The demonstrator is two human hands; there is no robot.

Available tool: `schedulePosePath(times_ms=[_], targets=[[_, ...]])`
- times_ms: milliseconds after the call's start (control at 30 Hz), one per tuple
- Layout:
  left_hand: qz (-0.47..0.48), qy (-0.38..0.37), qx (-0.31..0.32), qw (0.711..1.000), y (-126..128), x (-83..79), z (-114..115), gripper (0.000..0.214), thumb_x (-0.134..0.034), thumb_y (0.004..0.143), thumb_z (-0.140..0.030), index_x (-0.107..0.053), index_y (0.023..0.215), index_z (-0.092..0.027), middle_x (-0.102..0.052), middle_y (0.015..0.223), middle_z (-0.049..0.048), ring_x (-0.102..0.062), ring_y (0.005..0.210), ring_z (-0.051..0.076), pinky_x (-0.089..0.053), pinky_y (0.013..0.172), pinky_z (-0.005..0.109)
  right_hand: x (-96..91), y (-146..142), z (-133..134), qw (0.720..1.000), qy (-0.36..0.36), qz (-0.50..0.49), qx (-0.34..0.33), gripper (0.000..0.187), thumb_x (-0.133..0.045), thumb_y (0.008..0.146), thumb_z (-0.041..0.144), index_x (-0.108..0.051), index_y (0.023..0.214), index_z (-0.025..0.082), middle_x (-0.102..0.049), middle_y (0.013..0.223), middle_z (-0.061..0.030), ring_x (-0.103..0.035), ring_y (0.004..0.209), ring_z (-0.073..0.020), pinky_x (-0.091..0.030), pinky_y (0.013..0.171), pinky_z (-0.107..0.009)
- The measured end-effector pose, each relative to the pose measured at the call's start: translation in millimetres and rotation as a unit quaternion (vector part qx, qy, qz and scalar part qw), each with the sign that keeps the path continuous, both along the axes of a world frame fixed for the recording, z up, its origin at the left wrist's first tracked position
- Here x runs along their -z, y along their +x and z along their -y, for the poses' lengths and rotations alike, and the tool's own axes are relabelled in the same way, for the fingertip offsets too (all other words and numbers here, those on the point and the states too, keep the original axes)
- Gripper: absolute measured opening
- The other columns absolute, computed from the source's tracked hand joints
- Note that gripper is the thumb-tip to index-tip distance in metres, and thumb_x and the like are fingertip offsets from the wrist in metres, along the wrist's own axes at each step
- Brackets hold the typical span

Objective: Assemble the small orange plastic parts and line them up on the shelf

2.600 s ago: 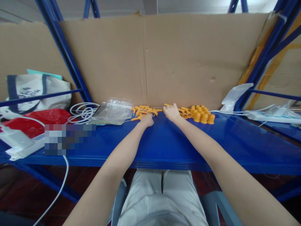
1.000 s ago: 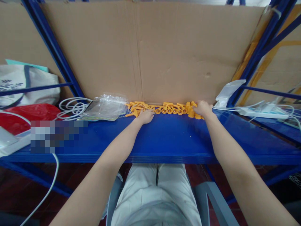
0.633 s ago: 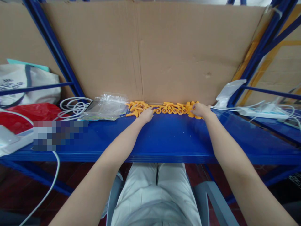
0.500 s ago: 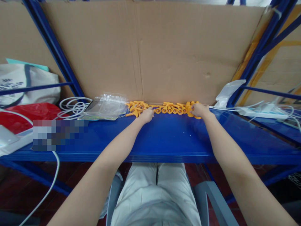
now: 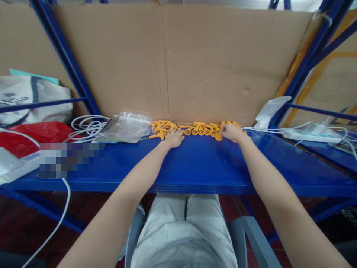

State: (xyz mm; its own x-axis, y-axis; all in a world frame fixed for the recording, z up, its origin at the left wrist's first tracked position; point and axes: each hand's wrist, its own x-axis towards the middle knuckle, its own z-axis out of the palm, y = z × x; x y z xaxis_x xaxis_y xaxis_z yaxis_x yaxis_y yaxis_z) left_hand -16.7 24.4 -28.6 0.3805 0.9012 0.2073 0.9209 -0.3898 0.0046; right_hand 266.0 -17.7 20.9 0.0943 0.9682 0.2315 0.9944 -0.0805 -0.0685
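A row of yellow-orange plastic pieces with round cup-like ends (image 5: 201, 132) lies along the back of the blue table. At the row's left end my left hand (image 5: 174, 138) rests with its fingers spread, next to a jumbled heap of the same yellow pieces (image 5: 164, 125). My right hand (image 5: 232, 131) is closed at the row's right end, pinching one yellow plastic piece (image 5: 219, 137) whose round end faces the table front. More yellow pieces lie behind and beside that hand, partly covered by it.
Clear plastic bags (image 5: 128, 127) and a coiled white cable (image 5: 89, 126) lie left of the heap. A cardboard sheet (image 5: 209, 67) stands behind the blue table (image 5: 195, 163). A white power strip (image 5: 311, 134) sits at right, a red bag (image 5: 41, 136) at far left.
My right hand has shifted slightly left, bringing a yellow piece to the end of the row. My left hand's fingers have spread out and the hand lies flatter.
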Motion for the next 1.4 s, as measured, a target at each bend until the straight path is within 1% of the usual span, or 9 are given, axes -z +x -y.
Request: schedulePosePath(times_ms=[133, 333, 500, 667, 767, 933, 1133, 1267, 1400], targets=[[-0.029, -0.008, -0.012, 0.999, -1, -2.0, 0, 0.053, -0.037, 0.105, -0.036, -0.046, 0.154, -0.019, -0.046, 0.161, 0.0126, -0.039, 0.149, 0.03, -0.035, 0.12, 0.046, 7.1, -5, -4, 0.999, 0.012, -0.039, -0.035, 0.021, -0.057, 0.09, 0.019, -0.071, 0.107, 0.019, -0.076, 0.107, -0.0112, -0.071, 0.099, -0.0247, -0.052, 0.085, -0.032], [-0.029, 0.031, -0.037, 0.998, 2, -7.3, 6, 0.043, -0.045, 0.101, -0.034, -0.067, 0.132, -0.015, -0.059, 0.145, 0.0159, -0.049, 0.138, 0.03, -0.042, 0.114, 0.041, 16.1, -10, -6, 0.994, 0.019, -0.103, -0.04, 0.027, -0.059, 0.09, 0.022, -0.062, 0.117, 0.02, -0.073, 0.113, -0.0135, -0.071, 0.104, -0.0296, -0.053, 0.089, -0.037], [0.008, 0.059, -0.092, 0.994, 3, -13.6, 12, 0.044, -0.046, 0.1, -0.044, -0.075, 0.121, -0.018, -0.061, 0.141, 0.0164, -0.051, 0.137, 0.037, -0.045, 0.11, 0.05, 18.1, -12, -5, 0.993, 0.013, -0.113, -0.042, 0.034, -0.057, 0.091, 0.021, -0.058, 0.125, 0.02, -0.072, 0.119, -0.0154, -0.069, 0.11, -0.0319, -0.051, 0.093, -0.041], [0.024, 0.053, -0.141, 0.988, 4, -16.5, 15, 0.047, -0.045, 0.099, -0.045, -0.076, 0.119, -0.017, -0.071, 0.129, 0.0188, -0.062, 0.126, 0.038, -0.044, 0.108, 0.054, 18.3, -13, -4, 0.993, 0.011, -0.107, -0.046, 0.03, -0.054, 0.093, 0.025, -0.059, 0.123, 0.021, -0.071, 0.123, -0.0144, -0.068, 0.113, -0.0309, -0.05, 0.094, -0.04], [0.01, 0.04, -0.154, 0.987, 5, -17.2, 14, 0.044, -0.048, 0.097, -0.046, -0.077, 0.115, -0.018, -0.075, 0.121, 0.0169, -0.066, 0.12, 0.036, -0.046, 0.105, 0.05, 18.9, -15, -4, 0.993, 0.01, -0.112, -0.044, 0.033, -0.054, 0.093, 0.023, -0.058, 0.125, 0.02, -0.071, 0.123, -0.0152, -0.068, 0.111, -0.031, -0.049, 0.094, -0.039], [0.04, 0.023, -0.16, 0.986, 4, -20.2, 15, 0.042, -0.047, 0.098, -0.041, -0.078, 0.115, -0.017, -0.076, 0.12, 0.016, -0.068, 0.119, 0.033, -0.051, 0.101, 0.046, 21.7, -18, -3, 0.992, 0.017, -0.111, -0.049, 0.036, -0.054, 0.092, 0.024, -0.056, 0.127, 0.02, -0.07, 0.124, -0.0165, -0.068, 0.109, -0.0319, -0.049, 0.094, -0.041], [0.104, 0.036, -0.178, 0.978, 2, -22.1, 13, 0.029, -0.058, 0.092, -0.031, -0.079, 0.109, -0.023, -0.078, 0.115, 0.0111, -0.07, 0.114, 0.031, -0.055, 0.096, 0.043, 28.0, -21, -6, 0.991, 0.037, -0.127, -0.036, 0.047, -0.058, 0.095, 0.025, -0.048, 0.138, 0.011, -0.07, 0.122, -0.0194, -0.069, 0.108, -0.0287, -0.052, 0.091, -0.035], [0.133, 0.079, -0.153, 0.976, -2, -23.6, 10, 0.029, -0.056, 0.094, -0.03, -0.08, 0.108, -0.021, -0.077, 0.112, 0.0118, -0.069, 0.113, 0.029, -0.055, 0.095, 0.038, 32.1, -21, -9, 0.989, 0.012, -0.141, -0.052, 0.054, -0.065, 0.091, 0.025, -0.05, 0.14, 0.009, -0.071, 0.123, -0.0181, -0.07, 0.109, -0.0261, -0.053, 0.092, -0.033], [0.127, 0.124, -0.067, 0.982, -4, -23.8, 7, 0.029, -0.053, 0.095, -0.027, -0.079, 0.102, -0.019, -0.076, 0.109, 0.0129, -0.067, 0.111, 0.027, -0.052, 0.1, 0.038, 35.0, -20, -10, 0.987, 0.005, -0.151, -0.055, 0.058, -0.068, 0.088, 0.023, -0.05, 0.141, 0.009, -0.071, 0.122, -0.0169, -0.07, 0.109, -0.0255, -0.053, 0.094, -0.033]])
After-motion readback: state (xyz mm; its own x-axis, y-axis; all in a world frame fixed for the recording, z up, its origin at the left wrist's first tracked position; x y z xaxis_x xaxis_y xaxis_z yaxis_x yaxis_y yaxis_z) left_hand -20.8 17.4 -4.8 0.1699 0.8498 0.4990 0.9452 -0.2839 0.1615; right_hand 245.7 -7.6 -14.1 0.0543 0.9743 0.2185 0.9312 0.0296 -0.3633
